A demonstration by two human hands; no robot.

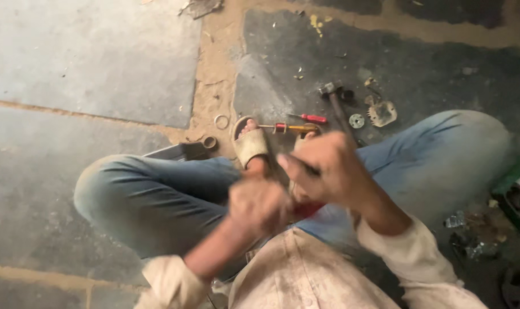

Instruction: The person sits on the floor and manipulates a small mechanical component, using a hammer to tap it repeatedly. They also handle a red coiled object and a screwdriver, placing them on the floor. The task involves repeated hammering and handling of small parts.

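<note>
Between the crossed knees, close above the lap, the left hand [258, 205] is clenched into a fist around something that motion blur hides; a red patch [307, 209] just beside it may be part of the piece being worked, though I cannot tell what it is. The right hand [328, 169] is closed round the dark handle of a hammer [335, 103], whose metal head lies beyond the knuckles, out over the stone floor [99, 63]. Just past that grip lie a red-handled screwdriver [309, 118] and a yellow-handled one [291, 127], and to the right of the hammer head a small round gear [356, 121] and a toothed metal plate [382, 113]. A metal ring [221, 121] sits further left, beside the sandalled foot [252, 143].

The fists are almost touching, so a blow that lands slightly off could catch the left knuckles. The held piece could also slip from the blurred fist and drop into the lap, and a swing could scatter the loose parts nearby.
</note>
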